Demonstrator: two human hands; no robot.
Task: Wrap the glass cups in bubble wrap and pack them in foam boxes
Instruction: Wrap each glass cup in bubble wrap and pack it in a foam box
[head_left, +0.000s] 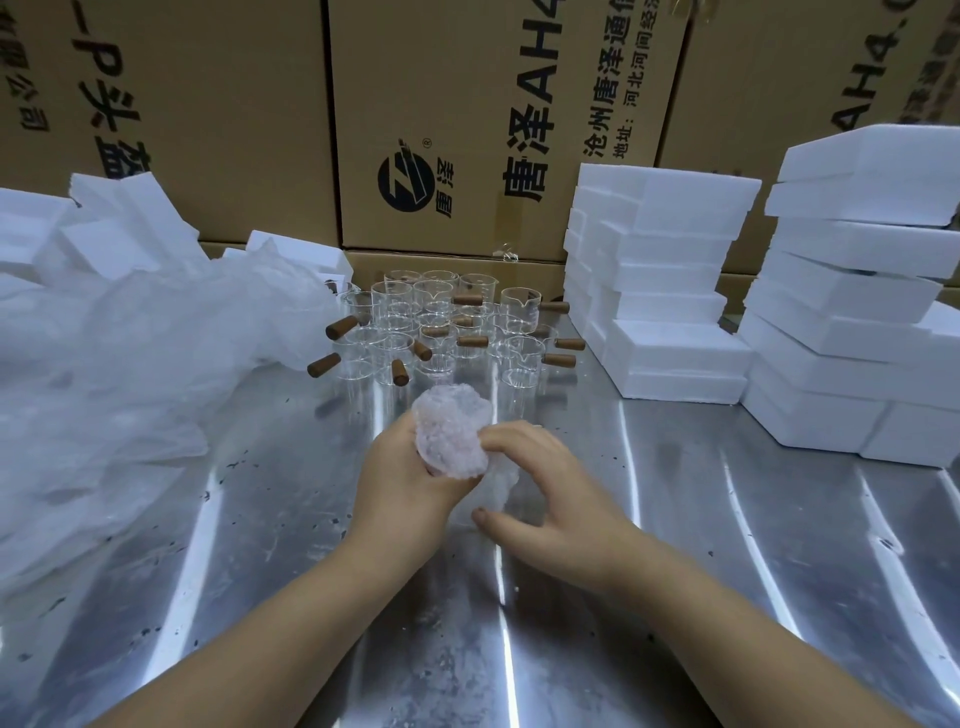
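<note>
cartons (467, 130) marked "唐泽ah4" stand; left hand (400, 483), right hand (556, 499) grip bubble wrap (452, 436).

I see bare counter (727, 545) open across the near half, widest on the right. Straight ahead the crowded glass cups (441, 332), wooden handles (341, 327) sticking out, block the way, and a heap of plastic sheet (130, 374) spreads over the left. Stacks of foam boxes (670, 291) wall the far right, cardboard cartons (467, 104) standing behind everything
</note>
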